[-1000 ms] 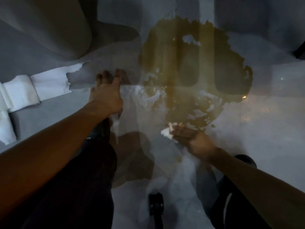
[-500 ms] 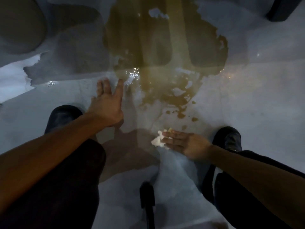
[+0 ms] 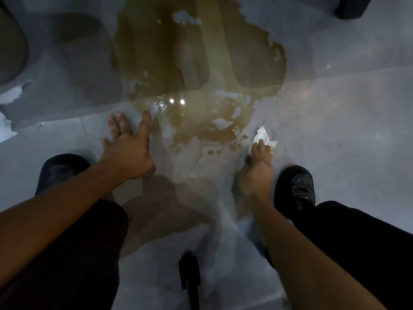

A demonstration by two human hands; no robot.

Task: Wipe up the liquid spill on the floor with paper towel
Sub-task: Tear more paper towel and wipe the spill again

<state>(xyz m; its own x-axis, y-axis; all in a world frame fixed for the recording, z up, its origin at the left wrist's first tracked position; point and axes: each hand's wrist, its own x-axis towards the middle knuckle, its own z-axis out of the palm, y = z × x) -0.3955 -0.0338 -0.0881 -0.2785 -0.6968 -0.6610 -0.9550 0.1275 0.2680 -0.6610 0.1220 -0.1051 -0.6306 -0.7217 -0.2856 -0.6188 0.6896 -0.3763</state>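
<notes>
The brown spill [image 3: 201,63] spreads over the grey tiled floor [image 3: 346,130] ahead of the person, its near edge ragged, with small droplets trailing toward the feet. At its near right fringe the right hand [image 3: 257,173] presses a crumpled white paper towel [image 3: 263,136] onto the floor; whether its grip curls around the wad or lies flat on it cannot be told. The left hand [image 3: 128,153] hovers near the spill's near left edge, fingers spread apart, holding nothing. A black shoe [image 3: 295,186] stands just beside the right hand, another [image 3: 60,168] beside the left wrist. Open floor lies to the right. Torn white paper [image 3: 9,97] lies at the left edge.
</notes>
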